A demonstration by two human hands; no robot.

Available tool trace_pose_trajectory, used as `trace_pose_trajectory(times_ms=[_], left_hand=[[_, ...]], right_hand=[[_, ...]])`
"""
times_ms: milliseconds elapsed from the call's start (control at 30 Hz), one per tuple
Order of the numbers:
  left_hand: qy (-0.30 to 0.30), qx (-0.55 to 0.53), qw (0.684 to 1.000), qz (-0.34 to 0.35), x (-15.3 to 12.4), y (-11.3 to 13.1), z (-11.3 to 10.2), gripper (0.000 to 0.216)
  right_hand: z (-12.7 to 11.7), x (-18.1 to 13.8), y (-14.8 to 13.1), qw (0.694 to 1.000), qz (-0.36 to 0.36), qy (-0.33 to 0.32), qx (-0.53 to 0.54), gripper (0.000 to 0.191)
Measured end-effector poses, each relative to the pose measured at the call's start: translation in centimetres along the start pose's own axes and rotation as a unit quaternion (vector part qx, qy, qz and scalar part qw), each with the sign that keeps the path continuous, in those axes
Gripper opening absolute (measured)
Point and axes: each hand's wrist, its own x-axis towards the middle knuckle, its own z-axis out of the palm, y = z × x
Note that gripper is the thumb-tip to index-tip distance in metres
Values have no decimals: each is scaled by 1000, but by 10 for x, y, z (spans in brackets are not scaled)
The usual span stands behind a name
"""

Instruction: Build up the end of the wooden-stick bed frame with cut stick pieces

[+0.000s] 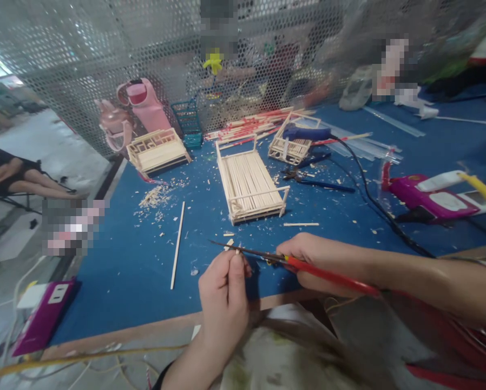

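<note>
Near the front edge of the table, my left hand [225, 284] is closed in a pinch, thumb against fingers, on a short wooden stick [237, 251]. Only the pale tip of that stick shows. My right hand [308, 257] is wrapped round a pair of scissors [328, 275] with red handles. Their dark blades point left and cross just over the stick's tip; whether they touch it I cannot tell. Beyond my hands stands a small bed-shaped frame [251, 181] made of wooden sticks. One long loose stick [178, 246] lies to the left, and a shorter one [301, 224] lies behind my right hand.
A small stick bench [159, 154] and a stick chair [289, 146] stand farther back. Blue-handled pliers [324, 184] lie near a blue glue gun [308, 133] with a black cable. Wood scraps [156, 196], a stick bundle [251, 123] and a purple power strip [433, 197] are also there.
</note>
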Motion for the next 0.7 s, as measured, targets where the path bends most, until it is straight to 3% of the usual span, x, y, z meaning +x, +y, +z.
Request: trace_pose_trajectory(times_ms=[200,267,400,533,700], left_hand=[[-20,-86,991,-104,1,1,2,34],[-23,-105,986,-130,-1,1,4,35],[-15,-40,996,-77,-5,-3,6,34],[-11,51,999,2,-5,-2,6,30],[-64,30,997,-7,-2,5,9,33]], right_hand=[[-8,4,-1,999,-10,-36,-1,15],[-8,0,-4,1000,4,-6,-30,15],[-3,-11,-8,991,-38,75,-100,9],[8,-13,-3,986,-56,111,-112,13],[12,1,5,981,-69,138,-122,17]])
